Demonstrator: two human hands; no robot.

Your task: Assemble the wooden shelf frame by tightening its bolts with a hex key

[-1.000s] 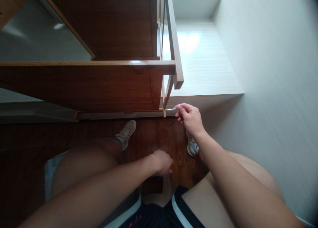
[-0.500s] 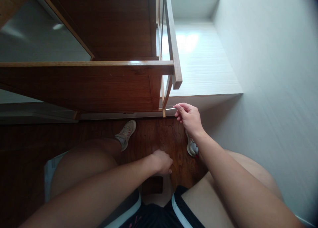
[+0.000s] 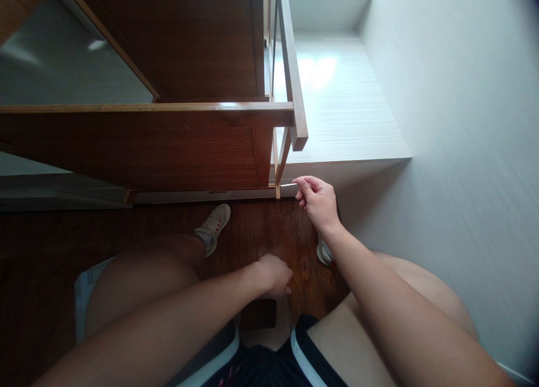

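Observation:
My right hand [image 3: 319, 203] is closed in a pinch on the near end of a thin, shiny metal rod [image 3: 288, 184]. The rod's other end meets the foot of a wooden upright [image 3: 283, 155] at the lower right corner of a brown wooden furniture frame [image 3: 189, 151]. Its tip is too small to make out. My left hand [image 3: 275, 274] hangs between my knees, fingers curled inward. Whatever it may hold is hidden from above.
A pale ledge [image 3: 345, 112] lies behind the frame, and a light wall [image 3: 463, 151] rises on the right. My shoes stand on the dark wood floor [image 3: 261, 224], one shoe [image 3: 214, 224] close to the frame. A wooden end piece [image 3: 298, 95] juts toward me.
My right hand and forearm have shifted slightly left, still pinching the rod. My left hand and the wooden frame look the same.

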